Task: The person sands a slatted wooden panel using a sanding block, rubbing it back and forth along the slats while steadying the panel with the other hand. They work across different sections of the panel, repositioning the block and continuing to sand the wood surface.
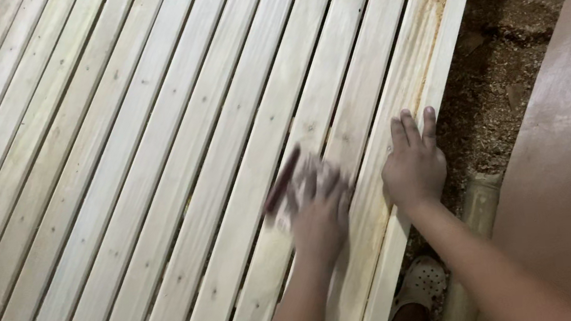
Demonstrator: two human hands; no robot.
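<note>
A slatted frame of pale pine boards (176,159) lies over a sawdust-strewn floor (507,75). Our left hand (317,211), blurred, presses a sheet of sandpaper (288,182) onto a slat, while our right hand (413,163) rests flat, fingers together, on the outer board. We judge that long strokes along the grain suit best.

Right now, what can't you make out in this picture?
- Left hand, head view: motion blur hides its grip and the reddish-backed sheet under it.
- Slatted wooden panel: cut off by frame edges.
- Light clog: partly hidden by the right hand's forearm.
</note>
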